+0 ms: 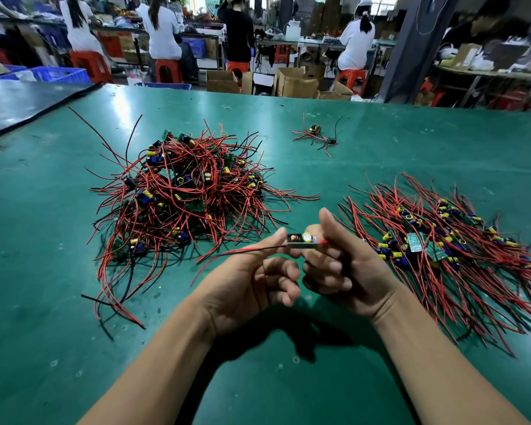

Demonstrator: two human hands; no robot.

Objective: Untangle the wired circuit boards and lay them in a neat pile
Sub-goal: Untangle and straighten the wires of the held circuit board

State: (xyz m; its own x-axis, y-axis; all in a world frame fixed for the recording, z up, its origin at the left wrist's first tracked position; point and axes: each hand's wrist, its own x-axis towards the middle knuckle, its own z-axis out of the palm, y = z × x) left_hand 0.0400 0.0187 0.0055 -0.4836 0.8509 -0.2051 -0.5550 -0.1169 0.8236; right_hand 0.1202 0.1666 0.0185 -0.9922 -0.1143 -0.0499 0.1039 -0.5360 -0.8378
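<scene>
I have one circuit board (301, 240) held level above the table (59, 332), in the gap between the two piles. The left hand (252, 280) pinches its left end between thumb and forefinger, the other fingers curled under the palm. The right hand (347, 265) grips the right end with curled fingers, its thumb standing upright behind the board. Both forearms come up from the bottom edge and converge, palms turned towards each other. The board's red and black wires (239, 251) trail left across the left hand's thumb. To the left lies the tangled heap (181, 194). To the right lies the laid-out pile (442, 250), its wires fanned towards me. A small cluster (316, 136) sits farther back.
</scene>
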